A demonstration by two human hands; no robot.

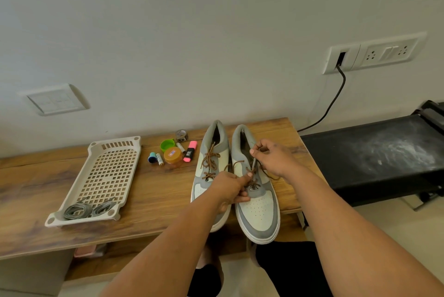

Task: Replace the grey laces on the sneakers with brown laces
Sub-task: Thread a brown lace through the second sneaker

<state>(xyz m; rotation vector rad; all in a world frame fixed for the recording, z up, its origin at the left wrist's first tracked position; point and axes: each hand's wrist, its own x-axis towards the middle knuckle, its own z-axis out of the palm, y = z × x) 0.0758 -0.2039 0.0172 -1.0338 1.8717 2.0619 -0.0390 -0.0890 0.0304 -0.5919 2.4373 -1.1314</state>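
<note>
Two grey and white sneakers sit side by side on the wooden counter (149, 191), toes pointing at the person. The left sneaker (211, 171) already has a brown lace (210, 161) through its holes. The right sneaker (258, 200) is only partly laced – its brown lace (236, 164) hangs loose across the top. The left hand (229, 187) rests on the middle of this shoe, its fingers (246, 177) curled and pinching the lace. The right hand (274, 157) is higher up near the shoe's opening, and its fingers (255, 151) pinch a lace end. The old grey laces (86, 209) lie bunched in the near end of a cream tray (105, 152) – well apart from the shoes. Between tray and shoes are a pink marker (190, 151), an orange-lidded jar (173, 157) and a green cap (167, 145).
</note>
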